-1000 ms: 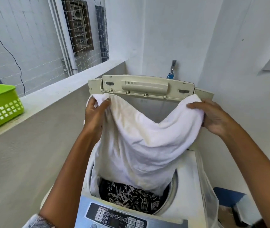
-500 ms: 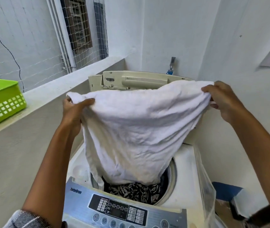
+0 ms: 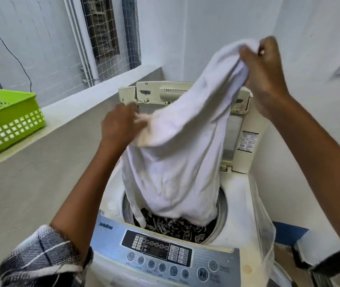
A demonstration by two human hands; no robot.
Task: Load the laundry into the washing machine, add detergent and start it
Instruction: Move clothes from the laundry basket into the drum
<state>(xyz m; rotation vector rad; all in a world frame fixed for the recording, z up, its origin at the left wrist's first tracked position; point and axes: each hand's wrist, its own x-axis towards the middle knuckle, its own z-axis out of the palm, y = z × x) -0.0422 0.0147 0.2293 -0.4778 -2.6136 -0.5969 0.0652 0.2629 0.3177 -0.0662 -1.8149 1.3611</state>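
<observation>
A white cloth [image 3: 177, 158] hangs over the open drum of a top-loading washing machine [image 3: 241, 195]. My right hand [image 3: 262, 77] grips the cloth's top corner, raised high at the right. My left hand [image 3: 119, 125] is lower, at the cloth's left edge; blur hides whether its fingers hold the fabric. The cloth's lower end reaches into the drum, where a black-and-white patterned garment [image 3: 177, 226] lies. The folded lid [image 3: 160, 92] stands upright behind. The control panel [image 3: 160, 255] faces me at the front.
A green plastic basket [image 3: 7, 121] sits on the ledge at the left. A clear plastic bag [image 3: 266, 235] hangs at the machine's right side. White walls close in behind and to the right. A netted window is at the back left.
My right hand has risen with its corner of the cloth. My left hand has dropped and moved in toward the middle, so the cloth now hangs slanted instead of spread wide.
</observation>
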